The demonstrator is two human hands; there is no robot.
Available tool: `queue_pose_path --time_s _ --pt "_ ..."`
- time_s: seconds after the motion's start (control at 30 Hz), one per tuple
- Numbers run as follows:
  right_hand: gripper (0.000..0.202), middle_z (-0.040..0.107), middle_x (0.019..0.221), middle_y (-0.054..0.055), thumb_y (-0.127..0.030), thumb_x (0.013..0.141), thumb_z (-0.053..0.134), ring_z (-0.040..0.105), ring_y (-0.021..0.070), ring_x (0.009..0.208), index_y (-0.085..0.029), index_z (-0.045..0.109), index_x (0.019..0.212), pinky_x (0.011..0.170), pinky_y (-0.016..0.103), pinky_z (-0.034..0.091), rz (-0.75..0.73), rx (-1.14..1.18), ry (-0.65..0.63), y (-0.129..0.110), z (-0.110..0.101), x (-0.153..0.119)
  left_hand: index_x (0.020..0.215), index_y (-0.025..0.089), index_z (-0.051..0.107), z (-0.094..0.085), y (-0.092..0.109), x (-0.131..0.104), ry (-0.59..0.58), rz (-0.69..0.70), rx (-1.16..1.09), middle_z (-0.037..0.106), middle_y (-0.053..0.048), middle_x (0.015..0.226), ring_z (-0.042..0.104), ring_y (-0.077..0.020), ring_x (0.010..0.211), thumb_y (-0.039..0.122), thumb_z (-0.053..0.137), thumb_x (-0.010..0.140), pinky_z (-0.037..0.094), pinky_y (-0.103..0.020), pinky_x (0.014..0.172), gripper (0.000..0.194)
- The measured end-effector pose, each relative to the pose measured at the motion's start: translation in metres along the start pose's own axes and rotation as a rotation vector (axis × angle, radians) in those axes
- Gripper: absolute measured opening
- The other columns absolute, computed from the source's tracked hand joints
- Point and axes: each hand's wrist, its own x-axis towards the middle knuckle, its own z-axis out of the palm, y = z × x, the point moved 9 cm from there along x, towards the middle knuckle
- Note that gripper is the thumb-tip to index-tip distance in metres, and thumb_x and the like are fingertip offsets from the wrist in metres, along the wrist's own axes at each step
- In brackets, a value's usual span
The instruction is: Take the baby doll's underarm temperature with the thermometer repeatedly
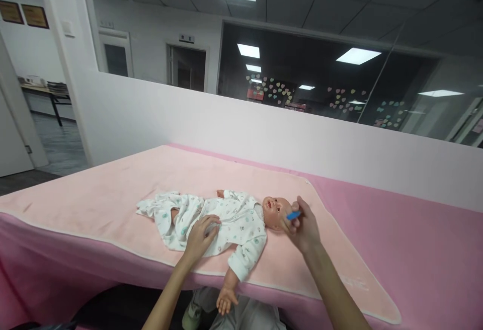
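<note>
A baby doll [277, 209] lies on its back, its head to the right, in a white outfit [241, 217] with a small green print. One doll arm [228, 290] hangs over the table's near edge. My left hand [202, 237] rests on the outfit at the doll's waist, fingers loosely spread and slightly bent. Beside the doll's head, my right hand [305, 229] is raised with its fingers closed on a small blue object [293, 216]. Most of that object is hidden by the fingers, so its exact kind does not show.
A peach mat [113, 194] covers much of the table, over a pink cloth [422, 229]. Behind the table runs a low white wall [302, 139] topped by glass. My legs [245, 315] are under the near edge. A doorway with a desk [47, 91] is at far left.
</note>
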Motion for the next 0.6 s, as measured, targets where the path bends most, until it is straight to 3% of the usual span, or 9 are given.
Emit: queue_pose_path --time_s 0.07,0.13,0.2,0.27,0.37,0.47,0.6 --pt "0.052 0.052 0.037 -0.002 -0.055 0.082 0.042 0.039 0.0077 0.033 -0.020 0.057 0.045 0.033 0.019 0.032 0.041 -0.012 -0.025 0.002 0.010 0.005 0.090 0.023 0.062 0.000 0.000 0.000 -0.004 -0.004 0.003 0.062 -0.006 0.104 0.055 -0.0233 0.103 0.031 0.045 0.086 0.042 -0.038 0.089 0.020" --pt "0.047 0.054 0.039 0.000 -0.051 0.078 0.052 0.044 0.0079 0.037 -0.021 0.053 0.041 0.037 0.019 0.036 0.048 -0.066 -0.084 0.000 0.020 0.008 0.089 0.023 0.062 0.000 0.000 -0.001 -0.004 -0.009 0.004 0.062 -0.006 0.104 0.055 -0.0234 0.103 0.030 0.045 0.086 0.042 -0.038 0.089 0.020" --pt "0.042 0.055 0.040 0.000 -0.049 0.075 0.058 0.048 0.0094 0.039 -0.019 0.058 0.046 0.041 0.020 0.038 0.025 -0.045 -0.081 -0.005 0.019 0.011 0.089 0.023 0.062 0.000 0.001 -0.001 -0.002 -0.011 -0.002 0.062 -0.006 0.104 0.055 -0.0236 0.102 0.031 0.045 0.086 0.042 -0.039 0.089 0.020" --pt "0.045 0.050 0.036 -0.003 -0.057 0.075 0.053 0.044 0.0098 0.034 -0.020 0.058 0.051 0.037 0.021 0.035 0.052 0.059 -0.023 -0.002 0.012 0.013 0.089 0.023 0.062 0.000 0.001 -0.001 -0.002 -0.013 -0.009 0.062 -0.006 0.103 0.055 -0.0236 0.103 0.031 0.045 0.086 0.042 -0.038 0.089 0.019" --pt "0.052 0.046 0.032 -0.004 -0.066 0.071 0.051 0.039 0.0090 0.029 -0.019 0.055 0.049 0.033 0.021 0.031 0.217 0.099 -0.081 0.029 0.022 0.009 0.088 0.023 0.062 0.000 0.003 -0.001 0.000 -0.015 -0.013 0.062 -0.005 0.104 0.055 -0.0229 0.102 0.029 0.045 0.086 0.042 -0.037 0.088 0.018" --pt "0.045 0.053 0.038 -0.001 -0.057 0.066 0.065 0.046 0.0084 0.034 -0.014 0.059 0.051 0.038 0.020 0.036 0.303 -0.041 -0.181 0.059 0.039 0.000 0.089 0.023 0.061 -0.001 0.003 -0.002 0.005 -0.021 -0.018 0.062 -0.005 0.104 0.054 -0.0228 0.103 0.028 0.045 0.085 0.042 -0.037 0.089 0.017" --pt "0.045 0.052 0.040 -0.002 -0.057 0.073 0.058 0.047 0.0088 0.036 -0.013 0.064 0.067 0.038 0.020 0.035 0.392 0.191 -0.072 0.076 0.034 -0.003 0.089 0.022 0.061 -0.001 0.004 -0.002 0.004 -0.027 -0.025 0.062 -0.006 0.103 0.054 -0.0230 0.103 0.027 0.046 0.085 0.041 -0.038 0.089 0.016"
